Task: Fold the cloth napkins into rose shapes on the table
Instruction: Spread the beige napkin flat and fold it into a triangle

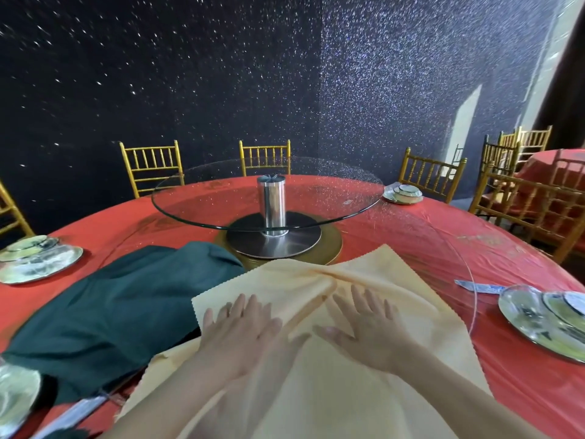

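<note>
A pale yellow cloth napkin (364, 280) lies spread on the red table (474, 255) in front of me, one corner pointing toward the table's middle, with creases running down its centre. My left hand (243, 334) lies flat on the napkin's left part, fingers straight and spread. My right hand (367, 327) lies flat on it just to the right, fingers also spread. The two hands are side by side and apart. A dark green cloth (120, 299) lies crumpled to the left, partly under the yellow napkin's edge.
A glass turntable (332, 204) on a steel post stands at the table's middle. Plate settings sit at the left (38, 261), near left (15, 394), right (544, 318) and far right (402, 194). Gold chairs (152, 166) ring the table. A wrapped packet (478, 286) lies near the right plate.
</note>
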A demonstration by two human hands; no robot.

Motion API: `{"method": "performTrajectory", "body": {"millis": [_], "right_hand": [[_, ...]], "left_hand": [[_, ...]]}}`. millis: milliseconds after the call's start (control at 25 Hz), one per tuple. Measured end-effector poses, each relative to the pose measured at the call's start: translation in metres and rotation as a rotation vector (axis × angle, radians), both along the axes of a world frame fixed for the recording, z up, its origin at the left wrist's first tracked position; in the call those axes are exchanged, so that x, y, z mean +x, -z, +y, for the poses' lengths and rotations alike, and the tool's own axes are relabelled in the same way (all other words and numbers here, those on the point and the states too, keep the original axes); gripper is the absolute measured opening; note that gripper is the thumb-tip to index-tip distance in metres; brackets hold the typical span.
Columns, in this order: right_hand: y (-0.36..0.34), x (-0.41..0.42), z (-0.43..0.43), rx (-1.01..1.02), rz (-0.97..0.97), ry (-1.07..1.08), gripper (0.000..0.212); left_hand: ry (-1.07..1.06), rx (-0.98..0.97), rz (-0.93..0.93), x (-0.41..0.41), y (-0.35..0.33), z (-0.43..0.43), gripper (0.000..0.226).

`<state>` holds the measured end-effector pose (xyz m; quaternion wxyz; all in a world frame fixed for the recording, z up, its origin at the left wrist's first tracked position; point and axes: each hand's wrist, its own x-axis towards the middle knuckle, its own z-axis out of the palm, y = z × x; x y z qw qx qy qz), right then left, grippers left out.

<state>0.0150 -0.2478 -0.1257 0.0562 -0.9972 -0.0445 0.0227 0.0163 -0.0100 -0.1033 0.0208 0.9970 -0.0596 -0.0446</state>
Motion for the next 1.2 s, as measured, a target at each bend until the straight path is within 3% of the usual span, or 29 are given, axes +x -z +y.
{"method": "performTrajectory", "body": {"millis": [240, 400, 480, 560, 680, 800, 920, 1080, 1200], "right_hand": [[0.008, -0.03, -0.015, -0.078, 0.061, -0.029, 0.089], [0.009, -0.043, -0.026, -0.098, 0.084, -0.061, 0.08], [0.011, -0.046, -0.028, -0.099, 0.096, -0.063, 0.08], [0.011, -0.046, -0.028, -0.088, 0.103, -0.059, 0.081], [0.005, -0.044, -0.025, -0.059, 0.107, -0.031, 0.083], [0.002, -0.06, -0.015, -0.099, 0.036, -0.062, 0.089], [0.005, -0.085, -0.006, -0.091, 0.031, -0.105, 0.097], [0.001, -0.108, -0.017, -0.059, -0.002, -0.098, 0.107], [0.0, -0.131, -0.037, -0.064, -0.002, -0.124, 0.093]], "left_hand": [[0.056, -0.047, 0.154, 0.038, 0.002, 0.022, 0.046], [0.102, -0.01, 0.118, 0.066, 0.002, 0.026, 0.027], [0.071, 0.011, 0.04, 0.067, -0.002, 0.022, 0.036], [0.045, -0.041, -0.064, 0.054, -0.007, 0.01, 0.05], [0.184, -0.075, -0.114, 0.005, -0.012, -0.018, 0.06], [0.297, -0.042, 0.021, -0.059, -0.005, -0.033, 0.066], [0.217, -0.072, 0.121, -0.091, 0.012, -0.034, 0.073], [0.19, -0.079, 0.071, -0.102, 0.019, -0.038, 0.06], [0.205, -0.13, 0.041, -0.103, 0.016, -0.04, 0.045]]}}
